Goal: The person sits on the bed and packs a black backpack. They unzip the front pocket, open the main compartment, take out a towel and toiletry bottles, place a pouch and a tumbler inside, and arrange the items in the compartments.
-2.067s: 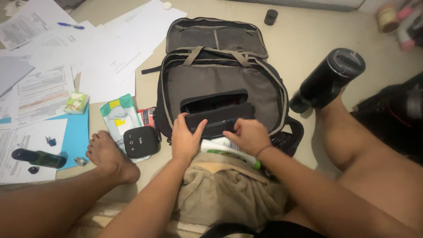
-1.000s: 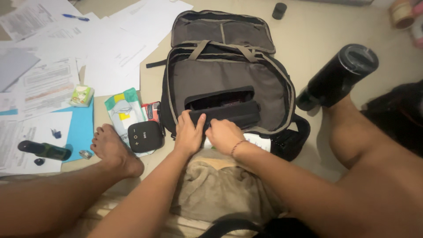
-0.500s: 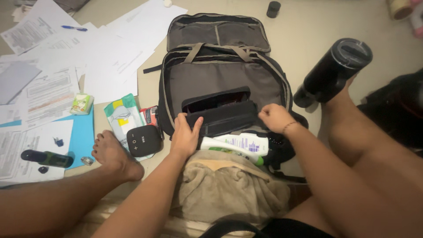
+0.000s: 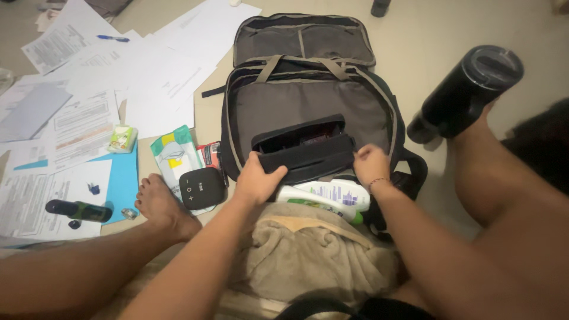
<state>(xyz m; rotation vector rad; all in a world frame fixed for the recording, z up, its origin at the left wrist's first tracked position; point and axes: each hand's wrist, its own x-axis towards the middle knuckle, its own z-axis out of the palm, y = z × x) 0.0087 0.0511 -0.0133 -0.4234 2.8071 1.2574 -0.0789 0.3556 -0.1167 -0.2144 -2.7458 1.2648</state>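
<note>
Right now my left hand (image 4: pixel 256 178) and right hand (image 4: pixel 368 164) each grip an end of the black pouch (image 4: pixel 305 148) held open inside the grey backpack (image 4: pixel 308 101) — if either grip slips, I reckon its contents could spill onto the white bottle (image 4: pixel 332 192) below

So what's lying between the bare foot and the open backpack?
In the head view, a small black speaker sits between the foot and the backpack, partly on a green-and-white wipes packet.
</note>
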